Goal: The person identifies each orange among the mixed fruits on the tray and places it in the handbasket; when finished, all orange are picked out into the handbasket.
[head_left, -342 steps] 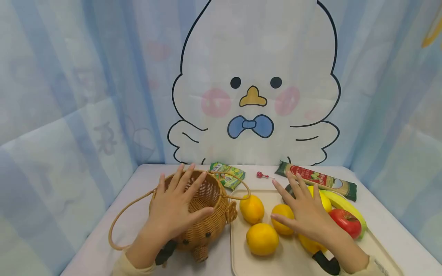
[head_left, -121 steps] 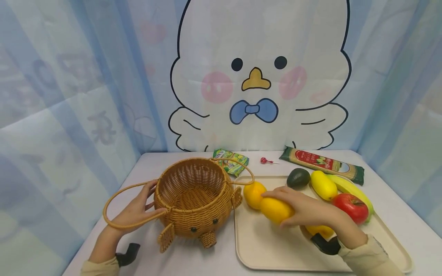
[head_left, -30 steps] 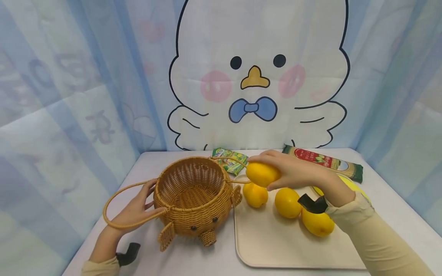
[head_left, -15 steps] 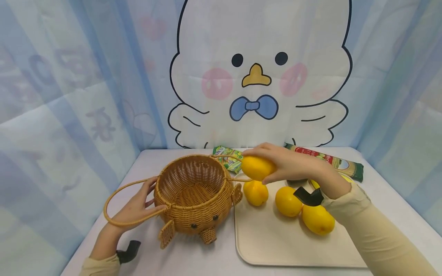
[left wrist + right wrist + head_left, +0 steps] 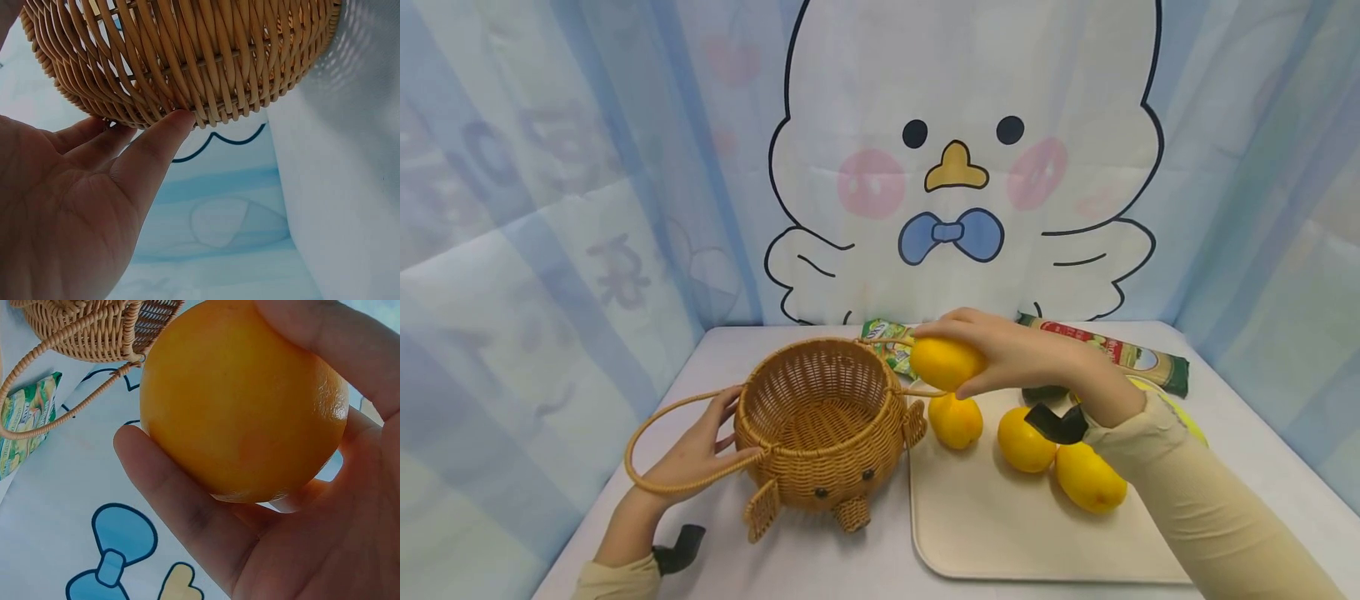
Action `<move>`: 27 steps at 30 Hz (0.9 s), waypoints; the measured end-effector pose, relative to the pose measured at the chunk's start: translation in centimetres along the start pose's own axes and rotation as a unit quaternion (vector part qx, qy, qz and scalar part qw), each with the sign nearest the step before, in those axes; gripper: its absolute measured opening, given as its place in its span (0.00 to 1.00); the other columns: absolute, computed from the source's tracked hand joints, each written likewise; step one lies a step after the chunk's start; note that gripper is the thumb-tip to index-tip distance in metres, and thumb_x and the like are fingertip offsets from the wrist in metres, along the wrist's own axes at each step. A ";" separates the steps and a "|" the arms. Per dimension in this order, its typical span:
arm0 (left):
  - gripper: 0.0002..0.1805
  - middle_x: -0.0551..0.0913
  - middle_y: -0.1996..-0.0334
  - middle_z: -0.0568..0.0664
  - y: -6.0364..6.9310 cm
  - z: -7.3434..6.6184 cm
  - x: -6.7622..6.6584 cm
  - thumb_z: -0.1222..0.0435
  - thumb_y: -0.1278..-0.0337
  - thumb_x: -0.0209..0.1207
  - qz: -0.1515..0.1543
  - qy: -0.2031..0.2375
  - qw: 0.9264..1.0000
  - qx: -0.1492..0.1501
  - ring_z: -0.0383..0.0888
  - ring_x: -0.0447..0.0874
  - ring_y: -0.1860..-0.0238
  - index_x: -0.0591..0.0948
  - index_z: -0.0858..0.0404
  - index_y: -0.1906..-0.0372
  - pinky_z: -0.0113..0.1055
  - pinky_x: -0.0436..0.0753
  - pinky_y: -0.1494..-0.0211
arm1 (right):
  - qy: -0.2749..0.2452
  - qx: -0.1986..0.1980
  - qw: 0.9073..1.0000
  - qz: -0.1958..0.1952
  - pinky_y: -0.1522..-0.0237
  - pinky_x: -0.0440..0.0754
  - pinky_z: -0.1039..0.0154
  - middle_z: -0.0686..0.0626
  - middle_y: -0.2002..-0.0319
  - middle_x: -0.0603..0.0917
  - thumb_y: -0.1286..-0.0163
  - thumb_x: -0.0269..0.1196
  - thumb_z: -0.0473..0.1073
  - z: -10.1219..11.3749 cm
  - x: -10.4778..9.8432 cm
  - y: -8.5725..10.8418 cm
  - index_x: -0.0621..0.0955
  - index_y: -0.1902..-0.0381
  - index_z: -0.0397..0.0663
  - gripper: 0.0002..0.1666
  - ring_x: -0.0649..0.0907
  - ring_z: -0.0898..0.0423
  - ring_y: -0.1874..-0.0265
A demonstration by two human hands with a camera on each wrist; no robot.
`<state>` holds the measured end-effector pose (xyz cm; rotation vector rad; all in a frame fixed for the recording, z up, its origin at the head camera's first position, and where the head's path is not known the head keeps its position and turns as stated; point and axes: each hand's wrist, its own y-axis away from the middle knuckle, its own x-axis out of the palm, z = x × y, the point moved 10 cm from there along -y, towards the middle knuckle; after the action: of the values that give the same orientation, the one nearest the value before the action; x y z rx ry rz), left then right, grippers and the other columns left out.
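Note:
A brown wicker basket [image 5: 827, 467] with an animal face stands on the left of the table, its inside bare. My left hand [image 5: 688, 458] rests against its left rim, under the looped handle; in the left wrist view the fingers and thumb of the hand [image 5: 75, 200] touch the wicker [image 5: 206, 62]. My right hand [image 5: 1015, 358] holds a yellow-orange fruit [image 5: 946, 363] above the tray's back left corner, beside the basket's right handle. The right wrist view shows thumb and fingers of the hand [image 5: 337, 531] around the fruit [image 5: 244, 406].
On the beige tray [image 5: 1000, 550] lie several yellow fruits [image 5: 956, 421], with a dark green one [image 5: 1043, 396] partly hidden behind my right wrist. Behind are a green packet [image 5: 895, 354] and a long green-and-red package [image 5: 1150, 360]. A printed curtain [image 5: 955, 292] surrounds the table.
Over the last second my right hand has moved left with the fruit, toward the basket; earlier it held a fruit low over the tray. My left hand has stayed at the basket's rim.

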<state>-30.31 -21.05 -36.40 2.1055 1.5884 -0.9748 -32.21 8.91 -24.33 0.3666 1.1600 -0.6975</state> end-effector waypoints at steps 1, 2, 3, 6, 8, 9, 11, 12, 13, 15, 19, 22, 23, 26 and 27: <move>0.47 0.46 0.26 0.63 0.0 0.0 0.0 0.53 0.43 0.62 0.000 0.001 1.000 0.000 0.68 0.47 0.28 0.46 0.58 0.27 0.59 0.70 0.34 | 0.001 -0.002 1.000 0.000 0.44 0.78 0.49 0.47 0.35 0.68 0.46 0.71 0.46 0.1 0.0 -0.1 0.65 0.31 0.64 0.46 0.74 0.50 0.45; 0.47 0.46 0.26 0.63 0.0 0.0 0.0 0.53 0.44 0.62 0.000 -0.001 1.000 0.000 0.69 0.47 0.28 0.46 0.58 0.27 0.59 0.70 0.34 | 0.001 -0.004 1.000 0.000 0.44 0.78 0.49 0.48 0.35 0.68 0.46 0.71 0.46 0.2 0.0 -0.2 0.65 0.31 0.64 0.45 0.74 0.50 0.45; 0.47 0.46 0.26 0.63 0.0 0.0 0.0 0.53 0.44 0.62 0.000 0.000 1.000 0.000 0.69 0.47 0.28 0.46 0.58 0.27 0.59 0.70 0.34 | 0.000 -0.002 1.000 0.000 0.44 0.78 0.50 0.48 0.35 0.68 0.46 0.71 0.46 0.2 0.1 -0.3 0.65 0.31 0.65 0.45 0.74 0.51 0.45; 0.47 0.46 0.26 0.63 0.0 0.0 0.0 0.53 0.44 0.62 -0.001 -0.002 1.000 -0.002 0.69 0.48 0.28 0.47 0.58 0.27 0.59 0.70 0.35 | -0.003 0.001 1.000 0.004 0.43 0.78 0.51 0.50 0.35 0.68 0.45 0.70 0.47 0.3 0.2 -0.6 0.64 0.31 0.67 0.45 0.74 0.52 0.45; 0.47 0.47 0.26 0.63 0.0 0.0 -0.1 0.53 0.44 0.62 -0.002 -0.006 1.000 -0.003 0.68 0.48 0.28 0.47 0.58 0.27 0.58 0.71 0.35 | -0.005 0.001 1.000 0.004 0.44 0.78 0.52 0.50 0.35 0.68 0.45 0.70 0.46 0.4 0.3 -0.7 0.64 0.32 0.67 0.44 0.74 0.52 0.45; 0.47 0.47 0.26 0.63 0.0 0.0 -0.1 0.53 0.44 0.62 -0.003 -0.007 1.000 -0.004 0.68 0.48 0.28 0.47 0.58 0.27 0.58 0.71 0.35 | -0.006 0.000 1.000 0.004 0.44 0.78 0.52 0.50 0.36 0.68 0.45 0.70 0.46 0.5 0.3 -0.8 0.65 0.32 0.66 0.44 0.74 0.52 0.45; 0.47 0.47 0.26 0.63 0.0 0.1 -0.1 0.52 0.44 0.62 -0.004 -0.010 1.000 -0.005 0.68 0.48 0.28 0.47 0.58 0.27 0.58 0.71 0.35 | -0.005 -0.004 1.000 0.004 0.44 0.78 0.52 0.49 0.36 0.68 0.45 0.70 0.46 0.6 0.3 -0.9 0.65 0.32 0.65 0.44 0.74 0.52 0.46; 0.47 0.47 0.26 0.63 0.0 0.1 -0.1 0.52 0.44 0.62 -0.004 -0.011 1.000 -0.006 0.68 0.48 0.28 0.47 0.58 0.27 0.58 0.71 0.35 | -0.004 -0.006 1.000 0.004 0.44 0.78 0.52 0.49 0.36 0.69 0.45 0.70 0.46 0.7 0.3 -1.0 0.65 0.32 0.64 0.44 0.74 0.52 0.46; 0.47 0.47 0.26 0.63 0.0 0.1 -0.1 0.52 0.44 0.62 -0.005 -0.011 1.000 -0.006 0.68 0.48 0.28 0.47 0.58 0.27 0.58 0.71 0.35 | -0.004 -0.007 1.000 0.004 0.44 0.78 0.52 0.49 0.36 0.69 0.45 0.71 0.46 0.8 0.3 -1.1 0.65 0.32 0.64 0.44 0.74 0.52 0.46; 0.48 0.47 0.26 0.63 0.0 0.2 -0.1 0.52 0.45 0.62 -0.006 -0.013 1.000 -0.007 0.68 0.48 0.28 0.47 0.58 0.27 0.57 0.72 0.35 | -0.004 -0.009 1.000 0.007 0.43 0.78 0.52 0.49 0.36 0.68 0.45 0.71 0.45 1.0 0.3 -1.3 0.65 0.31 0.64 0.45 0.74 0.52 0.45; 0.48 0.48 0.26 0.63 -0.1 0.1 -0.1 0.52 0.45 0.62 -0.007 -0.014 1.000 -0.005 0.68 0.49 0.28 0.47 0.58 0.27 0.57 0.72 0.35 | -0.006 -0.011 1.000 0.010 0.43 0.78 0.52 0.49 0.35 0.68 0.45 0.70 0.44 1.1 0.4 -1.6 0.64 0.31 0.66 0.45 0.73 0.52 0.44; 0.47 0.47 0.26 0.63 -0.1 0.1 -0.1 0.52 0.45 0.62 -0.006 -0.012 1.000 -0.005 0.68 0.48 0.28 0.47 0.58 0.27 0.58 0.72 0.35 | -0.010 -0.012 1.000 0.010 0.43 0.78 0.52 0.50 0.36 0.68 0.45 0.70 0.43 1.3 0.4 -1.8 0.65 0.32 0.66 0.44 0.73 0.52 0.44; 0.47 0.47 0.26 0.63 -0.1 0.1 -0.1 0.52 0.44 0.62 -0.006 -0.011 1.000 -0.006 0.68 0.48 0.28 0.47 0.58 0.27 0.58 0.72 0.35 | -0.012 -0.011 1.000 0.011 0.43 0.78 0.52 0.50 0.36 0.68 0.45 0.70 0.43 1.3 0.5 -1.9 0.65 0.32 0.66 0.44 0.73 0.52 0.45; 0.47 0.47 0.26 0.63 -0.1 0.2 -0.1 0.52 0.44 0.62 -0.005 -0.008 1.000 -0.006 0.68 0.48 0.28 0.47 0.58 0.27 0.58 0.71 0.35 | -0.017 -0.010 1.000 0.012 0.43 0.78 0.53 0.50 0.36 0.68 0.45 0.70 0.42 1.4 0.6 -2.1 0.65 0.32 0.67 0.44 0.73 0.52 0.45; 0.47 0.47 0.26 0.63 0.0 0.2 -0.1 0.52 0.44 0.62 -0.005 -0.007 1.000 -0.006 0.68 0.48 0.28 0.47 0.58 0.27 0.58 0.71 0.35 | -0.020 -0.009 1.000 0.012 0.43 0.78 0.53 0.50 0.36 0.68 0.45 0.69 0.42 1.4 0.7 -2.1 0.65 0.32 0.67 0.44 0.73 0.52 0.45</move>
<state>-30.41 -21.25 -36.43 2.0811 1.5953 -0.9782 -32.53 6.30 -24.27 0.3498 1.1214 -0.6694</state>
